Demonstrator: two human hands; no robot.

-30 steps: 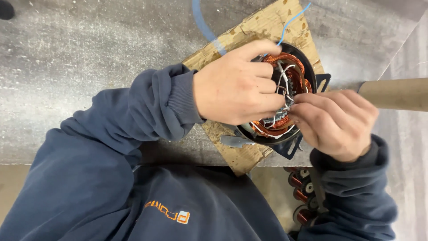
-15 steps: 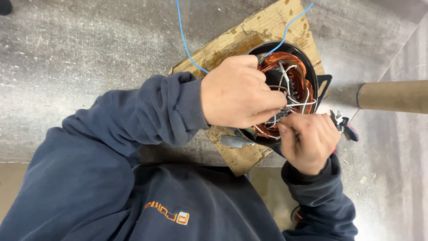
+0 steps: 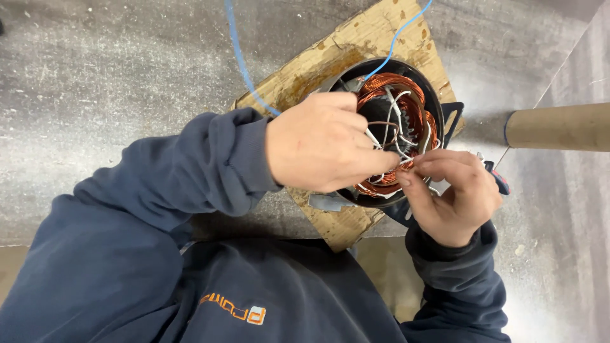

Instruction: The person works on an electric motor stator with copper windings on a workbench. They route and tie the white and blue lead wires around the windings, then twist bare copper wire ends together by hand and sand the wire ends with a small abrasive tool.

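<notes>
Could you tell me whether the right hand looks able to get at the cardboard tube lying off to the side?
Probably yes: the cardboard tube lies uncovered just beyond the right hand, nothing between them, though its fingers are busy at the copper windings.

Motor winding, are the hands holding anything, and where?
Both hands pinch thin wires at the near rim of the copper winding: left hand from above, right hand from the side. The exact wire cannot be told.

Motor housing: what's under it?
A worn wooden board on the grey bench sits under the motor housing. The left hand covers the near contact.
</notes>
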